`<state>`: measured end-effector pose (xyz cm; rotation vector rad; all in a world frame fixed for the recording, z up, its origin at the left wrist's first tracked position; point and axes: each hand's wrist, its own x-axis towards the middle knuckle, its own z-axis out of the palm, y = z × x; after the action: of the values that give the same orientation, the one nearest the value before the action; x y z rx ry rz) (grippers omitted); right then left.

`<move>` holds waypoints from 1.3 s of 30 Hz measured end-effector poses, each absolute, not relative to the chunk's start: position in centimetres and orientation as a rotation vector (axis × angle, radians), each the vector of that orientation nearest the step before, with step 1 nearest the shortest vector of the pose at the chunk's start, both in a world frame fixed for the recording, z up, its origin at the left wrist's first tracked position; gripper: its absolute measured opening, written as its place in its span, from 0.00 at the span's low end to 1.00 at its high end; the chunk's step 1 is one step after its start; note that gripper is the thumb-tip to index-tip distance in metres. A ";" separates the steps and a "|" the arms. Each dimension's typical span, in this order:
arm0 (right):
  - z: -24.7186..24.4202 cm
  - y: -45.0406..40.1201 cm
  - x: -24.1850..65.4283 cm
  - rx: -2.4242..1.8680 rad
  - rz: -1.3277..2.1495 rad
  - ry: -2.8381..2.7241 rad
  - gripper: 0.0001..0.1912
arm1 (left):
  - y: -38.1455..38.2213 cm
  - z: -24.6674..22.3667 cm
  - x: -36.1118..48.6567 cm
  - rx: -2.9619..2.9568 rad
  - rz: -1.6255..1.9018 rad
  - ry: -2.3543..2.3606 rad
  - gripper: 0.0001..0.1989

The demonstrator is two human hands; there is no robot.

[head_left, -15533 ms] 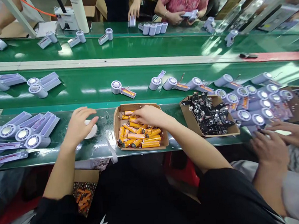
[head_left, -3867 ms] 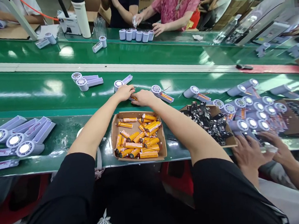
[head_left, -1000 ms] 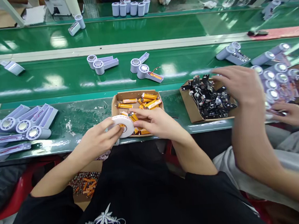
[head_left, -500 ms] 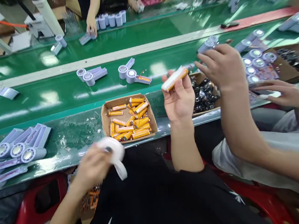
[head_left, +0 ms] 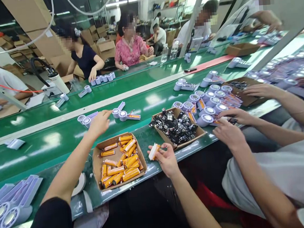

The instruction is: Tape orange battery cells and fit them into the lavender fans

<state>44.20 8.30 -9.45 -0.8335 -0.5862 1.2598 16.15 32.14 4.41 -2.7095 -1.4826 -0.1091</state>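
Note:
My right hand (head_left: 167,159) is closed on an orange cylindrical battery (head_left: 158,148), which has a white tape strip (head_left: 153,152) along its side. It is just right of a cardboard tray (head_left: 96,167) of loose orange batteries (head_left: 129,161). My left hand (head_left: 100,123) reaches over the green belt with fingers stretched out, its fingertips close by a lilac fan housing (head_left: 115,112). Whether they touch it, I cannot tell. Another lilac housing (head_left: 123,115) there has a battery in its handle. A white tape roll (head_left: 79,184) lies on the bench edge, partly behind my left forearm.
A box of black circuit boards (head_left: 175,128) is at right, beside many lilac fan housings (head_left: 206,119). A co-worker's hands (head_left: 228,129) work close by on the right. More fan housings (head_left: 10,216) lie at lower left. Other people sit across the green belt (head_left: 151,103).
My left hand has let go of the tape roll and moved forward over the belt. My right hand now holds the battery lower, beside the tray. The view has tilted up.

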 end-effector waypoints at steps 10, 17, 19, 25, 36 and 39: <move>-9.7 7.8 43.6 -0.950 1.254 -0.693 0.32 | 42.6 3.0 22.2 -2.704 0.446 -1.581 0.37; -8.3 9.4 44.2 -0.959 1.310 -0.767 0.31 | 36.5 2.6 8.8 -2.787 0.447 -1.459 0.19; -6.1 11.7 43.5 -0.943 1.245 -0.873 0.29 | 35.3 1.3 7.5 -2.782 0.407 -1.495 0.19; -0.2 23.4 38.2 -0.890 1.079 -1.194 0.29 | 36.3 -2.2 9.0 -2.886 0.253 -1.579 0.13; -3.4 32.5 32.2 -1.258 0.974 -1.891 0.18 | 36.9 -4.0 10.9 -2.937 -0.199 -1.763 0.18; -3.4 32.7 32.6 -1.306 0.893 -1.975 0.17 | 37.2 -4.5 11.9 -2.908 -0.255 -1.828 0.17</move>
<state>32.59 32.69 -3.37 -1.3065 -1.9746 0.8930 11.92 37.16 -4.53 -2.9082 -1.8280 -0.2547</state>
